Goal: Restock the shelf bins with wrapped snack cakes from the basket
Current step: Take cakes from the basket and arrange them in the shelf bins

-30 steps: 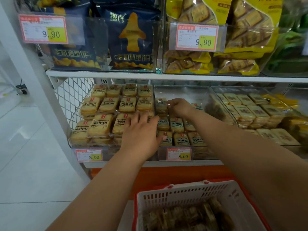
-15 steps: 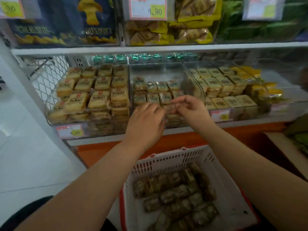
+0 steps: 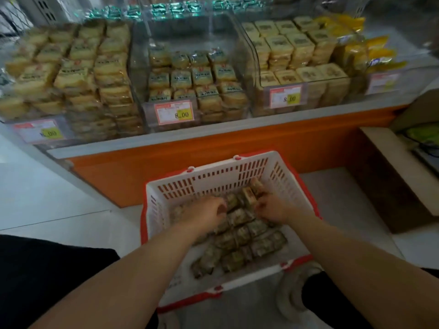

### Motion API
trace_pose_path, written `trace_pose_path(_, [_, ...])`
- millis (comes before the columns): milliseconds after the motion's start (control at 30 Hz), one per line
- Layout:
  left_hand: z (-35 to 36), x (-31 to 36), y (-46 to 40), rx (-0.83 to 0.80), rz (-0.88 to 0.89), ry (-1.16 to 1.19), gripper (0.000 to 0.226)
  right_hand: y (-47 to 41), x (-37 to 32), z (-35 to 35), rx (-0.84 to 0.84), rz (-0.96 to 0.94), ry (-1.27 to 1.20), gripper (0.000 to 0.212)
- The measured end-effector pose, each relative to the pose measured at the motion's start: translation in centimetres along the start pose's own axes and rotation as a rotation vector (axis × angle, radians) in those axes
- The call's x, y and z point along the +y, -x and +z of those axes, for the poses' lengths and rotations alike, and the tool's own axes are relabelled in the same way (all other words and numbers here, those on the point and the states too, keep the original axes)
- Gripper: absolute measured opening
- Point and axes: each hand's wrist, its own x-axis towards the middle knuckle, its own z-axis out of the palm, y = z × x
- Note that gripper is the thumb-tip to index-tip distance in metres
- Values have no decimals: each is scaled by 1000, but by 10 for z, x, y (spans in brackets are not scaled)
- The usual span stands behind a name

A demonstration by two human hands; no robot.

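Right hand [image 3: 273, 208] grip: fingers curled around wrapped snack cakes [image 3: 250, 194] at the far right of the basket [image 3: 213, 179], lifting a couple on end. Left hand [image 3: 202, 213] grip: fingers curled down into the pile at the far left; whether they pinch a cake, cannot tell. Remaining cakes lie loose across the basket floor. Basket sits on the floor, near the orange shelf base [image 3: 213, 148]. Middle shelf bin [image 3: 190, 29] is part filled; price tag [image 3: 174, 113] on its front.
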Motion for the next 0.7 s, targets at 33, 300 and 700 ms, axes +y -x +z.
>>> trace_pose_path(33, [10,0,0,-38,-4,-5,20,-7,9,10,-57,1,46,25])
trace_pose_path(300, [32,0,-1,-235,-18,-42,46,-90,83,100,-515,47,371,77])
trace_pose_path(700, [41,-6,-9,-262,-169,291,44,-40,32,59,-388,20,201,21])
